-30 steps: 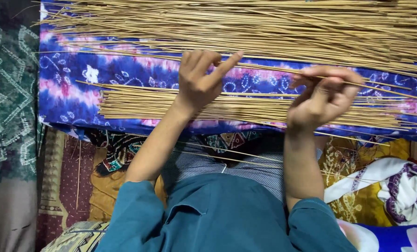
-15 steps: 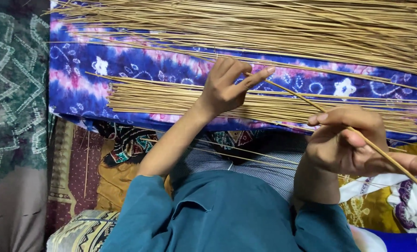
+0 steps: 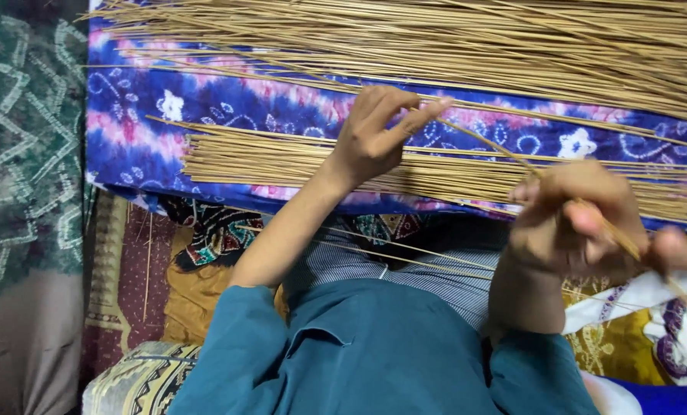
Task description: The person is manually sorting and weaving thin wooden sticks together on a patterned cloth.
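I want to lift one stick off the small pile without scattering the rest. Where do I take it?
Pinch a stick near the left ends of the small pile, coming from above: the ends there lie aligned and exposed on the cloth, clear of both hands.

The cloth (image 3: pixel 205 123) served as landmark. A large heap of sticks (image 3: pixel 436 46) lay along its far edge; a smaller stick bundle (image 3: pixel 282 161) lay on its near edge. Left hand (image 3: pixel 378 134) hovered over the bundle; right hand (image 3: pixel 574 223) was nearer, rightward, gripping one thin stick (image 3: pixel 497 150).

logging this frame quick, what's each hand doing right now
Left hand: closed, pinching one end of a thin stick.
Right hand: closed on the same stick, blurred.
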